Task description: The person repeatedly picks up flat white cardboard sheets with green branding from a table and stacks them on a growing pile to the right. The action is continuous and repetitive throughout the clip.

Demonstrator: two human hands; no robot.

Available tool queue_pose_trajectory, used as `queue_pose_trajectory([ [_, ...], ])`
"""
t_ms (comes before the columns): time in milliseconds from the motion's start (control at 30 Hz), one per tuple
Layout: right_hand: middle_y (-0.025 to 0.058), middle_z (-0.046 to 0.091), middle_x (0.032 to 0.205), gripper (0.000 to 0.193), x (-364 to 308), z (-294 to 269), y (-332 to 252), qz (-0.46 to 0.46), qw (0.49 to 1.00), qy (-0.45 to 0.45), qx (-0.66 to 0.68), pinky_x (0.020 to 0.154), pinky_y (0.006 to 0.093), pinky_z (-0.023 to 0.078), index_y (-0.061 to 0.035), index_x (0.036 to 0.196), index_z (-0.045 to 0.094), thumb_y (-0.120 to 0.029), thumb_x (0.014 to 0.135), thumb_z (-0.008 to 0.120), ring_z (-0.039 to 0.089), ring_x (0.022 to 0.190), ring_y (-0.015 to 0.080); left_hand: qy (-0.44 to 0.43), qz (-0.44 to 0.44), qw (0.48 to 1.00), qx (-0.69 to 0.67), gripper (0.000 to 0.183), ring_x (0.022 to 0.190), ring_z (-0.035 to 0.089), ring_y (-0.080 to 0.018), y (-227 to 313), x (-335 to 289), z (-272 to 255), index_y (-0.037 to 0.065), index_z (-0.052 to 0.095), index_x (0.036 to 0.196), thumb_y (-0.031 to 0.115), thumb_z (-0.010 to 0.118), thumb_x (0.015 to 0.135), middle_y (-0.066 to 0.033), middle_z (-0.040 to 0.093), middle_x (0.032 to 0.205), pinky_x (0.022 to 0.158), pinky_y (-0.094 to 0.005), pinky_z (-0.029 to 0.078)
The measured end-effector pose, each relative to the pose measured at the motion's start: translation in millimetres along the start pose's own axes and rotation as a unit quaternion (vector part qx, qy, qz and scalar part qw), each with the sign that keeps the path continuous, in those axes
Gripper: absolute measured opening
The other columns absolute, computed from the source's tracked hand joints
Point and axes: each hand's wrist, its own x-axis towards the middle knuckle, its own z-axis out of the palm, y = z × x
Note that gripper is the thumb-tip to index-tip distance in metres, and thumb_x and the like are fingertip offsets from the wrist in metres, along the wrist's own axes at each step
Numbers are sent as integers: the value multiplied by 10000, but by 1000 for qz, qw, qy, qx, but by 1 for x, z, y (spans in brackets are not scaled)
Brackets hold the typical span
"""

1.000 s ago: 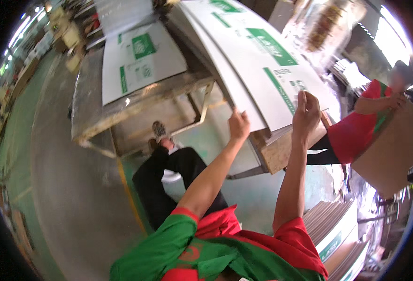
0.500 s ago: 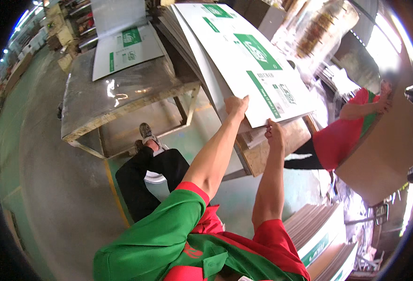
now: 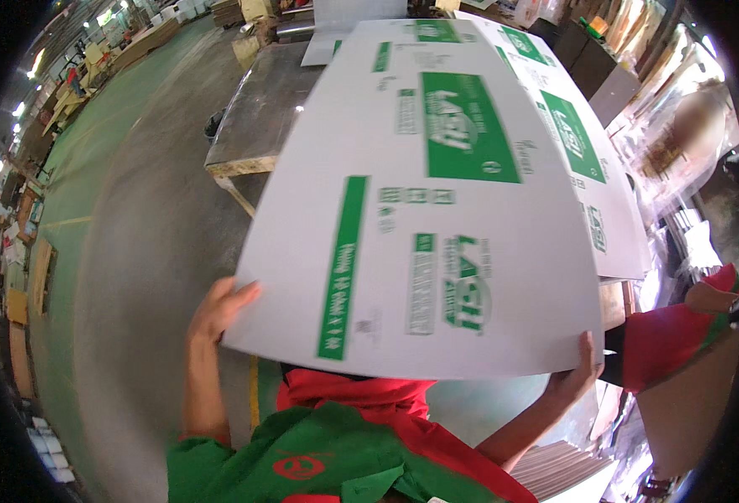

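Observation:
A large flat white cardboard sheet [image 3: 302, 243] with green printed blocks spans the space in front of me. My left hand [image 3: 221, 307] grips its near left edge, thumb on top and the other fingers out of sight below. At the near right corner my right hand [image 3: 582, 367] is closed on the edge, its fingers partly hidden by the board. The sheet's far end overlaps a metal-topped table. To its right lies another printed white sheet [image 3: 617, 226] on a stack.
The metal-topped table [image 3: 256, 101] stands ahead on the left. More stacked cardboard [image 3: 567, 469] sits at lower right. A co-worker in a red and green shirt [image 3: 667, 339] is at the right, beside a large brown board [image 3: 697, 411]. Wrapped goods [image 3: 680, 151] stand behind.
The top sheet has come off the stack and swung left toward me. My hands have spread from its near corner to opposite sides of its near end.

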Motion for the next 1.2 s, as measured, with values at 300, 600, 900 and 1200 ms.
queue_pose_trajectory([
  [300, 162, 596, 1116, 614, -145, 3, 115, 402, 914, -10, -52, 848, 427, 516, 45, 1241, 433, 1, 734, 777, 620, 949, 286, 126, -100, 984, -72, 634, 1218, 541, -237, -143, -90, -60, 1, 445, 1428, 266, 689, 906, -147, 584, 1320, 1047, -361, 398],
  [600, 102, 627, 1073, 456, -109, -37, 130, 402, 914, 0, -59, 836, 410, 518, 10, 1215, 566, -102, 796, 707, 619, 981, 257, 34, -60, 990, -121, 633, 1263, 494, -215, -162, -18, -5, 12, 373, 1476, 186, 652, 935, -128, 538, 1373, 1072, -360, 387],
  [900, 96, 602, 1178, 501, 19, 137, 268, 326, 944, -31, -28, 957, 404, 432, -30, 1239, 572, -131, 784, 754, 559, 1100, 265, 47, -89, 990, -96, 625, 1155, 562, -236, -111, 223, -11, 61, 412, 1448, 320, 671, 942, -126, 581, 1296, 975, -390, 475],
  [1200, 85, 613, 1224, 572, 89, 212, 361, 296, 948, -111, -36, 740, 432, 492, -58, 1272, 570, -177, 761, 796, 581, 1075, 273, 85, -21, 990, 114, 561, 1150, 589, -297, -92, 362, -24, -41, 470, 1332, 287, 687, 931, -219, 596, 1264, 956, -427, 481],
])
